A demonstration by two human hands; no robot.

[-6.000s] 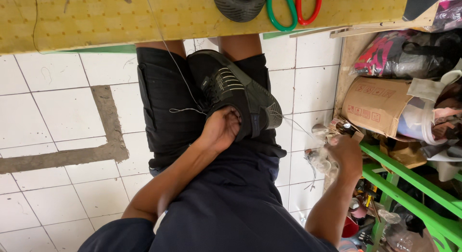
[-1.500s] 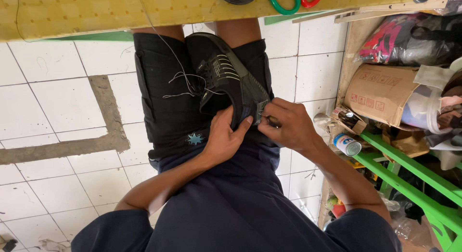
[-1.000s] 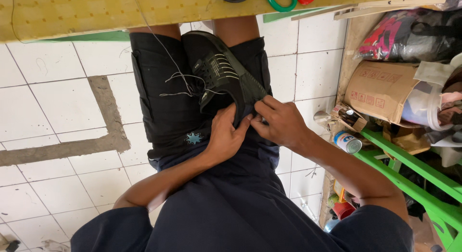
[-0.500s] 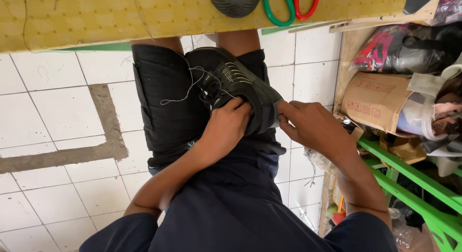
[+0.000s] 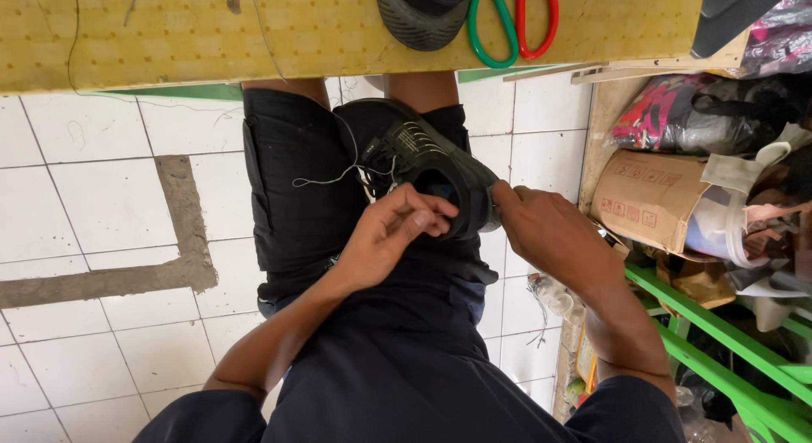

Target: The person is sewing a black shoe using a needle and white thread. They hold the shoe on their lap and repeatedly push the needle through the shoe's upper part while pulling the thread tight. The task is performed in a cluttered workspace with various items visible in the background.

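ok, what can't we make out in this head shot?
Head view only:
- Shoe heel: covered by left hand and right hand.
- Left fingertips: inside the shoe opening.
- Scissors blades: cut off by top edge.
- Thread end: too thin to trace.

Left hand (image 5: 391,238): curled, fingers bent inward — fingertips (image 5: 440,219) pressed together at the middle of the lap.
Right hand (image 5: 541,231): laid palm-down, fingers extended toward the left hand — thumb side closed in a pinch.
Forearms: both bare, angled inward from the lower corners; elbows bent.
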